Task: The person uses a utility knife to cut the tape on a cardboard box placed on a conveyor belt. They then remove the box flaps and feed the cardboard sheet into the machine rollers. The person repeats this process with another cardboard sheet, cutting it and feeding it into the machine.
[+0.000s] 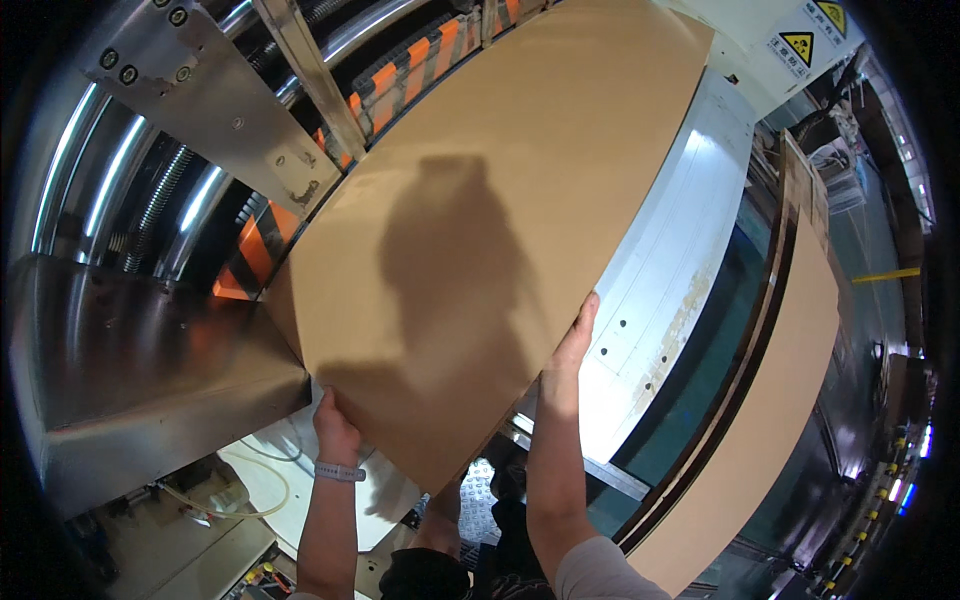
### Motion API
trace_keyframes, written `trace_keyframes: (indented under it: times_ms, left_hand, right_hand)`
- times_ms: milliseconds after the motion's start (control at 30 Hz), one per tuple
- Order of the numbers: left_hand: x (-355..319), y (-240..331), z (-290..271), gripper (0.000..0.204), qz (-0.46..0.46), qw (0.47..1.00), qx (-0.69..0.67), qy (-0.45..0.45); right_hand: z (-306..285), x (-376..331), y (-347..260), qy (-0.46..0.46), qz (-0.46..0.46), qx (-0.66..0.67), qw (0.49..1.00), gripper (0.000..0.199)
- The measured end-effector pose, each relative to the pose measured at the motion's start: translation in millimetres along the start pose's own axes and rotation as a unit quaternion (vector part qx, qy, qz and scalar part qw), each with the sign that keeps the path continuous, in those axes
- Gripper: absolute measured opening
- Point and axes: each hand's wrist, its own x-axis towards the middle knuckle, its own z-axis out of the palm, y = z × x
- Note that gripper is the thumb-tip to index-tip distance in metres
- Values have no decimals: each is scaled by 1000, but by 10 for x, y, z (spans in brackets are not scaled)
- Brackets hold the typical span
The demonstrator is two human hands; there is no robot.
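In the middle of the head view, a big flat brown cardboard sheet (470,220) is held over the shiny metal machine (150,350). Its lower left edge is gripped by the left hand (335,425). Its right edge is pressed by the open right hand (572,345). More brown cardboard (770,420) is stacked at the right.

Left hand (335,428) fingers hidden under the cardboard sheet (480,230); right hand (572,340) palm side hidden against its edge. Sheet's far end cut off by top edge. Orange-black striped belt (262,250) mostly covered by sheet. Warning stickers (812,32) too small to make out.
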Motion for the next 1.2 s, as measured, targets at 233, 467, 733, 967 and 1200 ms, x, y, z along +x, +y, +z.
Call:
trace_keyframes:
  times_ms: [233,467,733,967,1200]
  left_hand:
    - [24,-76,-42,40,53,998,-19,-32]
    - [-32,-43,-100,43,-7,993,-54,-101]
    - [219,-192,-377,42,-8,988,-41,-150]
    - [328,-214,-461,39,-50,989,-75,-117]
    - [274,-70,-342,38,101,991,58,-63]
  right_hand:
    - [-394,-591,153,10,127,-48,991,46]
    - [-473,-1911,324,95,263,-13,960,40]
    - [-911,-1764,452,-14,133,-340,931,25]
    - [-765,-1629,233,-1,313,-166,935,23]
    - [-676,-1597,353,-22,255,-204,945,21]
